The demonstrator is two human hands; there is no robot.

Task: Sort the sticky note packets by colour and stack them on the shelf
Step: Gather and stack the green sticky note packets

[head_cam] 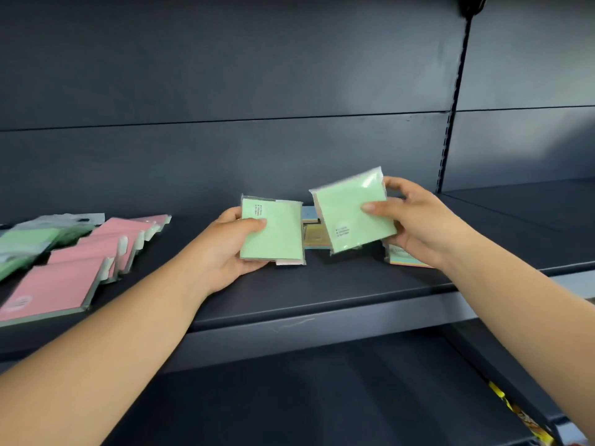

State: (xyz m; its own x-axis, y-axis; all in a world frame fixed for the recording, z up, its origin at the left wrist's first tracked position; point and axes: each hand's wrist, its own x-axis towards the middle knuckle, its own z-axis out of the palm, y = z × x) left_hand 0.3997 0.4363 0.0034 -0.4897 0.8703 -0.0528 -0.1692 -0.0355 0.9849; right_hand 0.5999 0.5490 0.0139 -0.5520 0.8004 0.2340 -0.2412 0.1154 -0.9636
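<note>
While both hands (225, 243) grip green packets (354, 210) (wrapped), pink packets (96, 249) line shelf (322, 294).

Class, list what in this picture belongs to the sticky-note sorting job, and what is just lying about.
Job:
left hand
right hand
two held green packets
pink packets
green pile
unsorted packets
shelf

Lying about:
yellow goods, lower shelf

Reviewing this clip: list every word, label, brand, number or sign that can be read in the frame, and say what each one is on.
No text here can be read.
Green packet in the left hand: small white label near its top left corner, print too small.
Green packet in the right hand: small label near its lower edge, blurred.
Nearest pink packet: pale round mark near its corner, unreadable.
Yellow packaging on the lower shelf: print too blurred.
</note>
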